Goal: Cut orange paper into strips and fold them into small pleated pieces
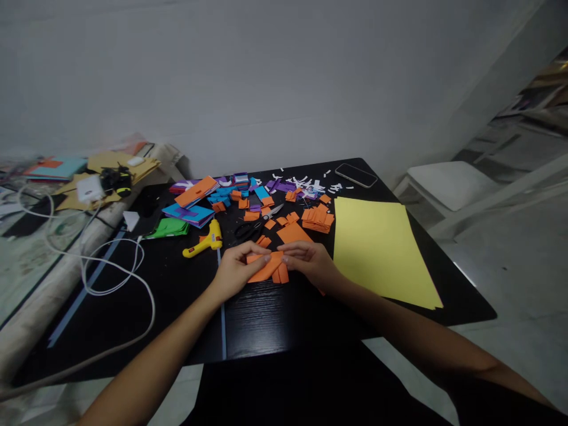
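Near the front middle of the black table, my left hand (237, 269) is closed on the left part of a folded orange paper piece (265, 270), thumb on top. The right end of that piece is pinched by my right hand (310, 263), its fingers and thumb together. A small orange paper strip (280, 274) lies under or against the piece, between the hands. Just behind my right hand lies a flat orange sheet (293, 234). Black-handled scissors (261, 223) rest open beyond my left hand, and a yellow glue gun (205, 240) lies to its left.
Yellow sheets (381, 248) lie at the right, a phone (356, 175) behind them. Orange stacks (317, 219), white scraps (306, 184), blue folded papers (190, 214) and green packets (167, 228) spread along the back. A white cable (148, 290) loops at left; a white stool (450, 184) stands right.
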{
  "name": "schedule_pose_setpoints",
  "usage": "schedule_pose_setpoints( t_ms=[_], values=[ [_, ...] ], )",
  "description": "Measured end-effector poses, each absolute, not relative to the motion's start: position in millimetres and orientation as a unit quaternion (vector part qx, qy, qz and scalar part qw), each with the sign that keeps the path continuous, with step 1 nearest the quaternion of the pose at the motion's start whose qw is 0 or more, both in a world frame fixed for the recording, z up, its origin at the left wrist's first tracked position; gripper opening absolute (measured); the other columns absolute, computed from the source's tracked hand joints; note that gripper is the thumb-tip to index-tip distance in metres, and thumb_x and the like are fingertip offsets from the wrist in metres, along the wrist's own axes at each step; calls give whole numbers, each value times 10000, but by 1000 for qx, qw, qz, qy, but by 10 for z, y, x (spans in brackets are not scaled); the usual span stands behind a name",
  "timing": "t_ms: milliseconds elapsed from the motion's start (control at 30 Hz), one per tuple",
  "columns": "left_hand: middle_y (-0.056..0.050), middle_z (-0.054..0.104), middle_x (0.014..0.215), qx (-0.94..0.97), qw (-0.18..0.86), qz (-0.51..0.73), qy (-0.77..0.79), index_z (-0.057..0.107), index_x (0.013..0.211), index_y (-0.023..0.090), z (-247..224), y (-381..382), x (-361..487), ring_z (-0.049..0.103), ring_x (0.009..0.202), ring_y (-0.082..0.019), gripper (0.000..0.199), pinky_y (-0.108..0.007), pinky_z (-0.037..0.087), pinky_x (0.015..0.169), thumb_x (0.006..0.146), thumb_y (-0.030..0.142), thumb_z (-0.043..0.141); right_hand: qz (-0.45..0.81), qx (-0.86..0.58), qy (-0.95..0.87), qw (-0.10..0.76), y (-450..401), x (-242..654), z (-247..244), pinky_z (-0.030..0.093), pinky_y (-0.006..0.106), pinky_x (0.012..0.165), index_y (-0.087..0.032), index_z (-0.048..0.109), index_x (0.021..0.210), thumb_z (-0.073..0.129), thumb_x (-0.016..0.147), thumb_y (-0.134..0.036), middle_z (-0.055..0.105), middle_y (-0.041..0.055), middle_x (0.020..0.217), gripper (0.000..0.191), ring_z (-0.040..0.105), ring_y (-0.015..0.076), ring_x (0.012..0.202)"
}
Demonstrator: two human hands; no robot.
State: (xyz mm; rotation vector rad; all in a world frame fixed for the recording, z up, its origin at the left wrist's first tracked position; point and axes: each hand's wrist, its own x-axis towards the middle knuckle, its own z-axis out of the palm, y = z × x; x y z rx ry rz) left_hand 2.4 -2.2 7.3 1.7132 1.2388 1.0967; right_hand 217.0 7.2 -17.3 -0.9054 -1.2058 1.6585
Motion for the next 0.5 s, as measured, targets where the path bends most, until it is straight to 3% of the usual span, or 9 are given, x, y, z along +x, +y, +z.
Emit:
schedule_pose_setpoints(
  t_ms=[333, 500],
  values=[
    [-50, 811, 871, 684, 360, 424, 472, 775, 875, 185, 36, -26, 24, 757, 785, -182, 119, -277, 608, 726, 840, 297, 764, 612, -377, -530, 450, 28, 2163, -146, 647, 447, 888, -231, 801, 996, 817, 788, -399, 822, 52, 986, 268, 792, 250, 912],
    [-52, 810, 876, 691, 348, 425, 470, 768, 872, 185, 35, -30, 25, 760, 798, -188, 106, -289, 610, 743, 841, 286, 757, 592, -379, -544, 458, 26, 2159, -149, 618, 458, 972, -233, 795, 988, 823, 780, -377, 819, 53, 1020, 254, 788, 246, 951]
  ],
)
